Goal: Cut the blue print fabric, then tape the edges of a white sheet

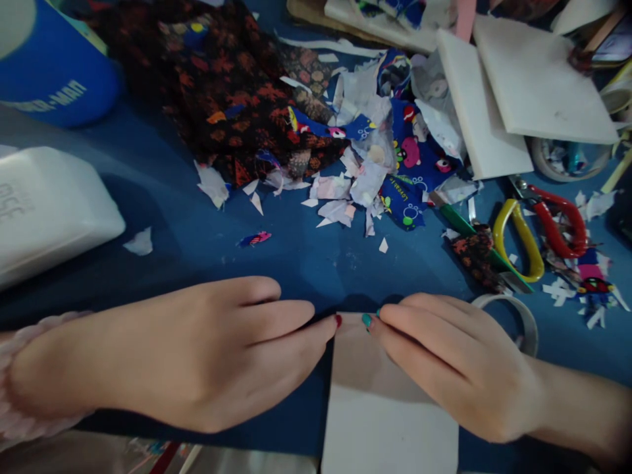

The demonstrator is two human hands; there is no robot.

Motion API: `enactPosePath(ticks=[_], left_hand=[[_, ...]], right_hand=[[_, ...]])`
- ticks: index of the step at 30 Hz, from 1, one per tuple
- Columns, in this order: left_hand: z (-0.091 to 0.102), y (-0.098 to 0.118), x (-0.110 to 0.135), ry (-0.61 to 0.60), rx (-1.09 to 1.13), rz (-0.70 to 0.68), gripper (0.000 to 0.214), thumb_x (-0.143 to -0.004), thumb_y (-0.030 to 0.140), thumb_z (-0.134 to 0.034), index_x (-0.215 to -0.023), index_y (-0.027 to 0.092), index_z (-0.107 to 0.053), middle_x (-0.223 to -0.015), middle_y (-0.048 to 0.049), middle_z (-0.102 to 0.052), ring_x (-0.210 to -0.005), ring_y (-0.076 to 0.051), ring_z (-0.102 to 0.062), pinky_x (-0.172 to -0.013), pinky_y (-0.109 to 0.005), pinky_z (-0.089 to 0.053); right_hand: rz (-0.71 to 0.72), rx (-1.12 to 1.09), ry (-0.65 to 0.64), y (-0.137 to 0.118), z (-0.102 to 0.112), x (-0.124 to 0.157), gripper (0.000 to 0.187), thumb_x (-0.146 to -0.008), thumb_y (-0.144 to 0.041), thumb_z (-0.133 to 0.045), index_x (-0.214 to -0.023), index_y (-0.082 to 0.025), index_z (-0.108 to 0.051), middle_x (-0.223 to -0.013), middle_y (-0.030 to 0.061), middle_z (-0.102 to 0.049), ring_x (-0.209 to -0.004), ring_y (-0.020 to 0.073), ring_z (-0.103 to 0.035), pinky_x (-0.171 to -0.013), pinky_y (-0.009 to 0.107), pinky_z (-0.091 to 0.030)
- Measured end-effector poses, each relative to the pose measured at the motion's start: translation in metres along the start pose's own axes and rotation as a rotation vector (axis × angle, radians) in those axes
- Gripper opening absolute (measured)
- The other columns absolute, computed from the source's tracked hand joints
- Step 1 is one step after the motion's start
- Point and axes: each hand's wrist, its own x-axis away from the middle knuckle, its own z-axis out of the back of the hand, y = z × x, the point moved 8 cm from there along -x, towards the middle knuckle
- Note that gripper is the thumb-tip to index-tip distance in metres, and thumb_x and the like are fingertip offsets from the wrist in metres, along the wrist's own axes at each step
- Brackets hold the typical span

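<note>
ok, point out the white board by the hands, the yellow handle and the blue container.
White board (390,424), head view, bare lower surface.
Yellow handle (500,230), head view, left side of loop.
Blue container (62,64), head view, middle of side.

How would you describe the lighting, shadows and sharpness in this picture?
Head view: dim light overall, darkest toward the lower right corner; head view: a soft shadow covers the upper part of the white board by the right hand, its lower part paler; head view: lettering on the blue container looks smeared, while "Loveable" on the blue cloth can be read.
</note>
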Motion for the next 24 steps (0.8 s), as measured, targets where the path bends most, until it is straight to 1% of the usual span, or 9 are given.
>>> enactPosePath(ticks=[6,11,14,18,24], left_hand=[[-0.0041,0.0023,0.0018,-0.048,-0.024,0.008,0.039,-0.095,0.008,-0.032,-0.121,0.013,-0.061,-0.130,-0.0046,-0.059,-0.104,-0.020,-0.054,-0.072,-0.037,-0.044],[-0.0067,0.0021,0.0014,-0.058,-0.034,0.031,0.039,-0.096,0.009,-0.032,-0.123,0.012,-0.059,-0.131,-0.0047,-0.058,-0.103,-0.019,-0.055,-0.071,-0.036,-0.044],[-0.0074,0.0020,0.0022,-0.061,-0.029,0.040,0.039,-0.095,0.008,-0.033,-0.124,0.011,-0.058,-0.134,-0.0052,-0.056,-0.106,-0.020,-0.053,-0.073,-0.037,-0.045],[-0.0063,0.0037,0.0026,-0.048,-0.018,0.023,0.038,-0.095,0.008,-0.033,-0.123,0.012,-0.059,-0.133,-0.0050,-0.056,-0.109,-0.021,-0.052,-0.074,-0.037,-0.044],[-0.0026,0.0011,-0.0003,-0.005,-0.029,0.061,0.038,-0.096,0.007,-0.032,-0.120,0.014,-0.061,-0.129,-0.0027,-0.060,-0.106,-0.018,-0.055,-0.074,-0.035,-0.044]], right_hand=[[0.010,-0.029,0.037,-0.0004,0.0015,0.0069,0.030,-0.093,-0.010,-0.038,-0.103,-0.013,-0.066,-0.098,0.0103,-0.069,-0.095,0.0206,-0.060,-0.076,0.032,-0.053],[0.008,-0.035,0.006,-0.0004,0.0007,0.0059,0.032,-0.092,-0.008,-0.036,-0.103,-0.014,-0.066,-0.096,0.0096,-0.070,-0.090,0.0200,-0.059,-0.074,0.033,-0.053],[0.008,-0.038,-0.001,-0.0001,0.0002,0.0044,0.034,-0.092,-0.008,-0.034,-0.102,-0.014,-0.066,-0.096,0.0096,-0.070,-0.091,0.0201,-0.059,-0.075,0.032,-0.052],[0.002,-0.041,-0.007,0.0008,-0.0005,0.0032,0.036,-0.092,-0.007,-0.032,-0.100,-0.014,-0.067,-0.095,0.0096,-0.070,-0.091,0.0201,-0.059,-0.075,0.032,-0.052],[0.010,-0.036,-0.010,0.0008,-0.0021,0.0026,0.035,-0.092,-0.007,-0.034,-0.097,-0.016,-0.067,-0.094,0.0092,-0.070,-0.086,0.0195,-0.059,-0.072,0.033,-0.053]])
